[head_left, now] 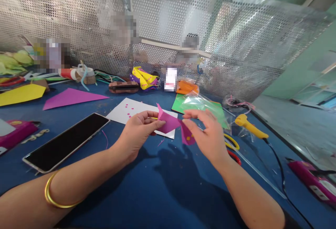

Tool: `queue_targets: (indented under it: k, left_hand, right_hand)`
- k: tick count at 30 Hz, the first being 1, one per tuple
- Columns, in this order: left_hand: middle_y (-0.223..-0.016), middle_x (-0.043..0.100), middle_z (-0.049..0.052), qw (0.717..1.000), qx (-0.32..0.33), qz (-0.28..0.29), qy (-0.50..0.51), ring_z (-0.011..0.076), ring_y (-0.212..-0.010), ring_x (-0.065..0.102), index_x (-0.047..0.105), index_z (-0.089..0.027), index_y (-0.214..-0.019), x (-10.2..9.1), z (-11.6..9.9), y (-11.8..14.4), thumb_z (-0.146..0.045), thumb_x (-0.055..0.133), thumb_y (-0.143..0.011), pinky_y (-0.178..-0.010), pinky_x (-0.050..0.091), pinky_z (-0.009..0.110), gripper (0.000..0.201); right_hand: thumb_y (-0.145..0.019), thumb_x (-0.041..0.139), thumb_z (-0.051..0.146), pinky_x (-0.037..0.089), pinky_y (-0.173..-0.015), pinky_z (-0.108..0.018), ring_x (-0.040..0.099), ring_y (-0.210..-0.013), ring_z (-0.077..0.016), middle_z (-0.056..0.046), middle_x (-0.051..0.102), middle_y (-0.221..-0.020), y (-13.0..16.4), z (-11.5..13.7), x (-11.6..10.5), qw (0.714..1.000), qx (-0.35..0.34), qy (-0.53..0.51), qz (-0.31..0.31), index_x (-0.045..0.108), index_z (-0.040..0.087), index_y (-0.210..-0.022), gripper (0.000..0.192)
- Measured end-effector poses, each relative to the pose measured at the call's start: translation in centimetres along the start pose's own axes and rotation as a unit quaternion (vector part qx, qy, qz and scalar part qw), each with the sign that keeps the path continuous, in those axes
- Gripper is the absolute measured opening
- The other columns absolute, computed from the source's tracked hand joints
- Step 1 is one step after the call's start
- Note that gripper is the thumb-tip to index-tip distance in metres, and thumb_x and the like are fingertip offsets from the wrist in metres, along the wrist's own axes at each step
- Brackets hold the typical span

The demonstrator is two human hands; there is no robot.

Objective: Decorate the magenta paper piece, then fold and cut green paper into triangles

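Observation:
A folded piece of magenta craft sheet (pixel 168 123) is held up above the blue table, with small yellow spots on its right part. My left hand (pixel 141 125) pinches its left side between thumb and fingers. At the twisted right part, my right hand (pixel 206 131) grips the same sheet by thumb and fingertips. Behind and below them lies a white sheet (pixel 119 111) scattered with tiny magenta pieces. Something yellow shows behind my left fingers, mostly hidden.
A phone (pixel 68 141) lies at left, near a magenta sheet (pixel 75 97) and a yellow sheet (pixel 22 94). Right are a yellow glue gun (pixel 250 125), scissors with yellow and red handles (pixel 232 141), and green sheets (pixel 178 103). A perforated metal screen (pixel 162 19) stands behind.

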State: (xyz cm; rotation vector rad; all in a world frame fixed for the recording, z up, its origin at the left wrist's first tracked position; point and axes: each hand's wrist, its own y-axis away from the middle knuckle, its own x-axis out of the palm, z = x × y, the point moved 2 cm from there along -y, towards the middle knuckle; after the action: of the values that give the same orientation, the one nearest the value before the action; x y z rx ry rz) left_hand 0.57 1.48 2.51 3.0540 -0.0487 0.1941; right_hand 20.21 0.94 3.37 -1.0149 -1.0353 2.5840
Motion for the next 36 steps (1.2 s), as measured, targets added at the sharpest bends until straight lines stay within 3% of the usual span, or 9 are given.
queue_targets:
  k: [3, 8, 15, 18, 20, 22, 25, 29, 36]
  left_hand:
    - [-0.074, 0.074, 0.002, 1.0, -0.012, 0.018, -0.015, 0.013, -0.067, 0.064, 0.066, -0.014, -0.101, 0.2, 0.1, 0.3, -0.029, 0.08, -0.073, -0.06, 0.044, 0.023, 0.035]
    - [-0.077, 0.077, 0.001, 0.998, 0.019, 0.045, -0.027, 0.0145, -0.075, 0.068, 0.053, -0.021, -0.135, 0.6, 0.0, 0.7, -0.026, 0.077, -0.077, -0.067, 0.047, 0.023, 0.063]
    - [-0.075, 0.073, -0.001, 0.996, 0.032, 0.075, -0.03, 0.0107, -0.061, 0.058, 0.058, -0.022, -0.136, 0.8, -0.1, 0.7, -0.028, 0.072, -0.082, -0.049, 0.044, 0.019, 0.056]
    - [-0.076, 0.071, 0.0, 0.998, 0.018, 0.062, -0.018, 0.0104, -0.061, 0.054, 0.059, -0.02, -0.135, 0.5, 0.0, 0.5, -0.028, 0.073, -0.08, -0.048, 0.044, 0.018, 0.056]
    - [-0.079, 0.07, 0.001, 0.999, -0.001, 0.05, 0.002, 0.0113, -0.065, 0.056, 0.059, -0.02, -0.135, 0.3, 0.1, 0.3, -0.026, 0.074, -0.079, -0.048, 0.045, 0.018, 0.058]
    - [-0.079, 0.069, 0.001, 0.999, -0.017, 0.038, 0.022, 0.0115, -0.066, 0.057, 0.059, -0.019, -0.135, 0.1, 0.2, 0.1, -0.024, 0.075, -0.078, -0.049, 0.046, 0.018, 0.059]
    - [-0.08, 0.069, 0.002, 0.998, -0.03, 0.027, 0.039, 0.0118, -0.066, 0.058, 0.059, -0.018, -0.134, 0.1, 0.3, 0.0, -0.022, 0.075, -0.077, -0.049, 0.047, 0.019, 0.059]
    - [-0.081, 0.071, 0.003, 0.998, -0.046, 0.024, 0.048, 0.0109, -0.065, 0.059, 0.064, -0.019, -0.128, 0.1, 0.2, -0.1, -0.022, 0.075, -0.079, -0.049, 0.047, 0.018, 0.051]
    - [-0.078, 0.072, 0.002, 0.996, -0.059, 0.02, 0.061, 0.0098, -0.062, 0.059, 0.071, -0.019, -0.118, 0.1, 0.2, 0.0, -0.019, 0.076, -0.078, -0.049, 0.047, 0.017, 0.041]
  right_hand:
    - [-0.09, 0.064, 0.03, 0.024, -0.114, -0.052, 0.067, -0.083, -0.0161, 0.005, 0.073, -0.084, 0.2, 0.0, 0.6, 0.997, 0.014, 0.001, 0.076, 0.068, 0.026, -0.081, 0.01]
    - [-0.09, 0.061, 0.029, 0.028, -0.113, -0.051, 0.062, -0.065, -0.013, 0.006, 0.069, -0.07, 0.1, -0.8, 0.7, 0.995, 0.075, -0.037, 0.052, 0.065, 0.023, -0.072, 0.019]
    - [-0.092, 0.058, 0.033, 0.033, -0.11, -0.05, 0.066, -0.071, -0.0159, 0.004, 0.072, -0.073, 0.0, -0.6, 1.3, 0.993, 0.05, -0.046, 0.1, 0.068, 0.025, -0.078, 0.02]
    - [-0.093, 0.054, 0.035, 0.04, -0.102, -0.047, 0.068, -0.085, -0.021, -0.003, 0.076, -0.091, -1.2, -2.0, -0.8, 0.996, -0.016, 0.075, 0.055, 0.071, 0.024, -0.092, 0.02]
    - [-0.093, 0.052, 0.034, 0.035, -0.103, -0.05, 0.066, -0.094, -0.026, -0.01, 0.074, -0.099, -2.2, -4.2, -3.7, 0.965, -0.038, 0.259, -0.015, 0.07, 0.019, -0.1, 0.025]
    - [-0.092, 0.05, 0.03, 0.033, -0.1, -0.051, 0.062, -0.105, -0.0314, -0.018, 0.07, -0.107, -2.9, -7.3, -7.3, 0.898, 0.063, 0.434, -0.031, 0.066, 0.014, -0.114, 0.032]
    - [-0.093, 0.045, 0.04, 0.038, -0.083, -0.049, 0.062, -0.105, -0.0388, -0.029, 0.065, -0.109, -2.4, -12.1, -11.6, 0.806, 0.271, 0.52, 0.08, 0.062, 0.006, -0.117, 0.045]
    - [-0.094, 0.036, 0.055, 0.039, -0.068, -0.044, 0.068, -0.084, -0.0355, -0.024, 0.069, -0.09, -0.7, -15.5, -13.3, 0.793, 0.323, 0.49, 0.165, 0.069, 0.01, -0.093, 0.056]
    - [-0.089, 0.051, 0.045, 0.041, -0.071, -0.042, 0.066, -0.099, -0.035, -0.022, 0.067, -0.109, -0.3, -18.2, -13.2, 0.777, 0.32, 0.498, 0.214, 0.065, 0.014, -0.11, 0.04]
